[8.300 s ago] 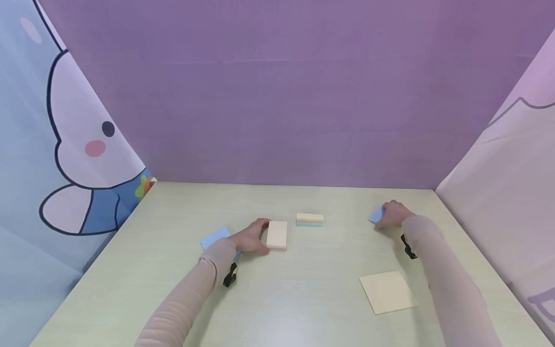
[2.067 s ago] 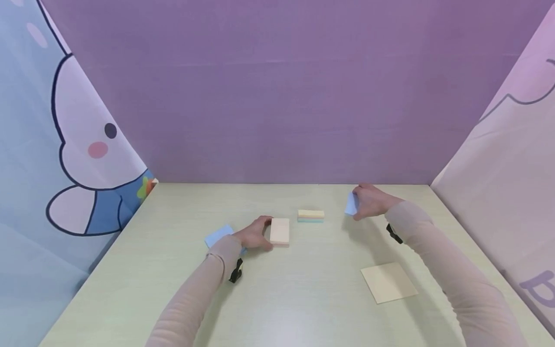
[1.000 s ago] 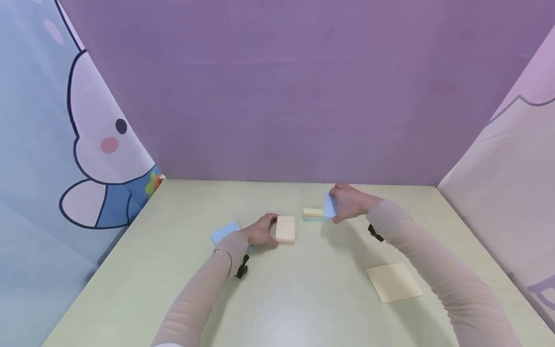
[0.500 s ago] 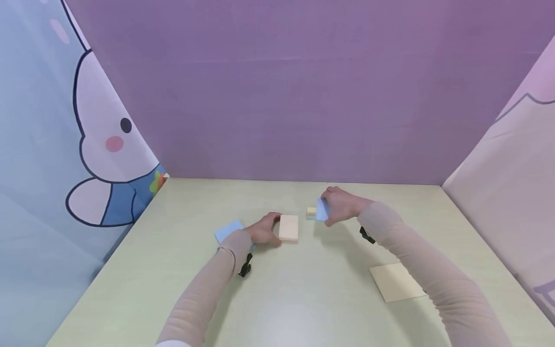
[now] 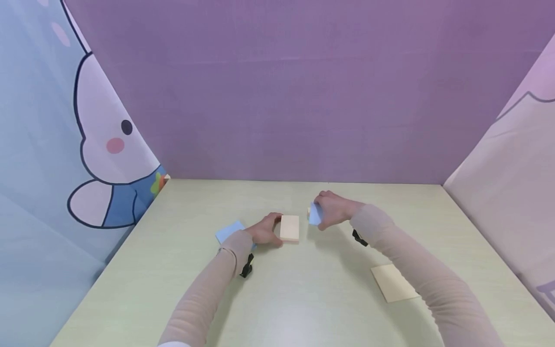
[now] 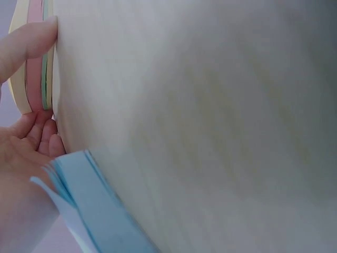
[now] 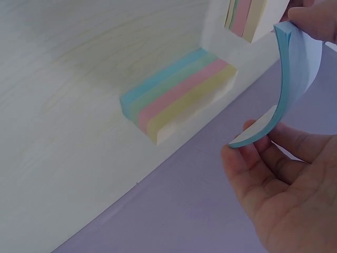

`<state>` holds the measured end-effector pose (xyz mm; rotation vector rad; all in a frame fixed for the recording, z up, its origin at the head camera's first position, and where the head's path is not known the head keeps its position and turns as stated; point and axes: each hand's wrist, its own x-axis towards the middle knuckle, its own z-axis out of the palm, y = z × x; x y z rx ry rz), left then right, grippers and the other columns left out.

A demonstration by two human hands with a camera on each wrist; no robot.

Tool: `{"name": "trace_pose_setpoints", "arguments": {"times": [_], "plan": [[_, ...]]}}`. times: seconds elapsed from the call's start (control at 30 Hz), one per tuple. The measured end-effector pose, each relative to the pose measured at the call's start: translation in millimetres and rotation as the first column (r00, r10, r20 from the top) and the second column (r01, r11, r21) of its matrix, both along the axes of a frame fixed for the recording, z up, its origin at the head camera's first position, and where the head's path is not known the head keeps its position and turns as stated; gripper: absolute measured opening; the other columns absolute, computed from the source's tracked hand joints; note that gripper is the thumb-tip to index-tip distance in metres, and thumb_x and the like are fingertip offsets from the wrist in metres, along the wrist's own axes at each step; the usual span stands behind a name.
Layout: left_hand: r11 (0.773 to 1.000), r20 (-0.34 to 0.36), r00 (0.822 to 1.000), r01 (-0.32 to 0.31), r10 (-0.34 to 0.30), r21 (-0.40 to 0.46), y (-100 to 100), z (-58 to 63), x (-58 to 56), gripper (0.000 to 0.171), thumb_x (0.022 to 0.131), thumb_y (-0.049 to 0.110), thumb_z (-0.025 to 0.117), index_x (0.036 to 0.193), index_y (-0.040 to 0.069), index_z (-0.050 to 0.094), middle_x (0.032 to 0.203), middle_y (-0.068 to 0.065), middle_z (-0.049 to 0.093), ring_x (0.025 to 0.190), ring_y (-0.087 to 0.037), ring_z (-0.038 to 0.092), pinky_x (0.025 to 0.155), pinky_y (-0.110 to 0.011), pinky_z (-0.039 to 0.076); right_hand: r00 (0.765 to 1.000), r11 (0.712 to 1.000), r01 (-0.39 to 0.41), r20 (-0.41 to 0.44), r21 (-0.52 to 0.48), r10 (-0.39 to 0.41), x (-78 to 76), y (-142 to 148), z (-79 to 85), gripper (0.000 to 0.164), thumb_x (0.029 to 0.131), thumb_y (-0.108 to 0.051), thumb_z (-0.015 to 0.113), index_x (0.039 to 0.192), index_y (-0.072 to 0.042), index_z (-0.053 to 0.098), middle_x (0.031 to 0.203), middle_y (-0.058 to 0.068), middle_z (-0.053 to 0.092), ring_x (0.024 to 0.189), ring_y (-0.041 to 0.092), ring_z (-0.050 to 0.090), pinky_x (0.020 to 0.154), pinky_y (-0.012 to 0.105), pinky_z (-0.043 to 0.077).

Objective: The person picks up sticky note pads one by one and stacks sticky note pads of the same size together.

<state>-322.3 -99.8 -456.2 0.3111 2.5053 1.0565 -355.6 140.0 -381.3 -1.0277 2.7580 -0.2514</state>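
My left hand grips a cream-topped stack of sticky notes by its ends, thumb on one side and fingers on the other. Its edge shows yellow, pink and green layers in the left wrist view. My right hand pinches a light blue sticky note pad above the table. That pad bends in a curve between thumb and fingertips in the right wrist view. Close by it lies a second striped stack of sticky notes, blue, green, pink and yellow, mostly hidden behind the held pad in the head view.
A blue sticky note pad lies beside my left wrist, its leaves partly lifted in the left wrist view. A square pale yellow pad lies under my right forearm. A purple backdrop rises behind the table.
My right hand has picked the blue pad up from the right side and carried it left, to in front of the striped stack. My left hand keeps its hold on the cream-topped stack.
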Motion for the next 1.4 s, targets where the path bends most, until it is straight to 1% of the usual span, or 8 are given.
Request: {"name": "trace_pose_setpoints", "arguments": {"times": [0.2,0.5,0.73,0.83,1.0,1.1,1.23,1.4], "plan": [[1.000,-0.011,1.000,-0.007,0.007,-0.014,-0.7,1.7,2.0,0.090,0.071,0.010,0.077,0.142,0.005,0.021,0.145,-0.012,0.030,0.134,-0.025,0.027,0.112,-0.038,0.021,1.000,1.000,-0.012,0.001,0.004,0.012,3.3,-9.9,2.4,0.067,0.064,-0.030,0.075,0.119,0.002,0.053,0.105,0.009,0.053,0.095,0.022,0.047,0.078,0.032,0.047],[1.000,-0.008,1.000,-0.004,0.004,-0.003,-1.0,2.6,2.2,0.090,0.071,0.011,0.077,0.142,0.005,0.022,0.145,-0.012,0.030,0.134,-0.026,0.027,0.112,-0.040,0.022,0.999,0.999,-0.041,-0.010,0.004,0.041,4.7,-24.1,2.0,0.064,0.064,-0.030,0.075,0.117,0.000,0.055,0.103,0.009,0.054,0.094,0.022,0.048,0.078,0.032,0.047],[1.000,-0.021,1.000,0.004,-0.004,-0.020,-2.6,0.1,0.8,0.088,0.071,0.012,0.077,0.141,0.007,0.023,0.142,-0.009,0.033,0.128,-0.024,0.032,0.109,-0.039,0.027,0.997,0.997,-0.075,0.001,0.005,0.075,5.6,-34.6,-3.5,0.066,0.063,-0.031,0.076,0.117,0.000,0.054,0.101,0.007,0.053,0.092,0.021,0.047,0.077,0.031,0.046],[1.000,-0.020,1.000,0.004,-0.005,-0.016,-2.4,-1.2,-0.8,0.088,0.071,0.012,0.077,0.141,0.007,0.023,0.144,-0.010,0.031,0.131,-0.024,0.030,0.110,-0.040,0.024,0.996,0.996,-0.092,-0.003,0.004,0.092,5.1,-38.9,-6.6,0.065,0.063,-0.031,0.077,0.117,-0.001,0.055,0.100,0.007,0.053,0.092,0.020,0.046,0.077,0.031,0.046],[1.000,0.013,1.000,-0.003,0.003,0.002,-1.5,-3.7,-3.2,0.092,0.070,0.011,0.077,0.142,0.006,0.021,0.147,-0.011,0.028,0.136,-0.026,0.024,0.113,-0.042,0.019,0.992,0.993,-0.120,-0.025,0.014,0.120,4.1,-44.9,-11.9,0.068,0.062,-0.034,0.077,0.116,0.001,0.055,0.100,0.007,0.054,0.091,0.020,0.046,0.078,0.030,0.045],[1.000,0.011,1.000,0.000,0.000,-0.007,-1.7,-4.2,-3.6,0.093,0.070,0.012,0.077,0.143,0.007,0.020,0.147,-0.011,0.028,0.136,-0.026,0.024,0.113,-0.042,0.019,0.992,0.993,-0.119,-0.026,0.012,0.120,4.6,-48.1,-13.5,0.068,0.062,-0.034,0.076,0.116,0.002,0.055,0.100,0.008,0.054,0.090,0.020,0.046,0.078,0.030,0.045],[0.999,-0.008,1.000,0.011,-0.011,-0.031,-2.3,-3.2,-3.0,0.092,0.071,0.014,0.077,0.143,0.007,0.021,0.146,-0.011,0.028,0.134,-0.025,0.026,0.112,-0.041,0.021,0.994,0.994,-0.106,0.005,0.005,0.106,6.6,-52.5,-13.6,0.066,0.063,-0.032,0.076,0.116,0.001,0.054,0.101,0.008,0.053,0.092,0.020,0.046,0.078,0.030,0.045],[1.000,-0.008,1.000,0.013,-0.013,-0.018,-2.7,-1.6,-2.1,0.092,0.070,0.013,0.077,0.142,0.006,0.021,0.146,-0.012,0.029,0.134,-0.026,0.027,0.112,-0.042,0.021,0.996,0.995,-0.092,0.019,0.033,0.092,7.8,-58.5,-16.5,0.066,0.062,-0.033,0.077,0.116,-0.002,0.054,0.101,0.005,0.052,0.091,0.018,0.045,0.078,0.028,0.044]]}}
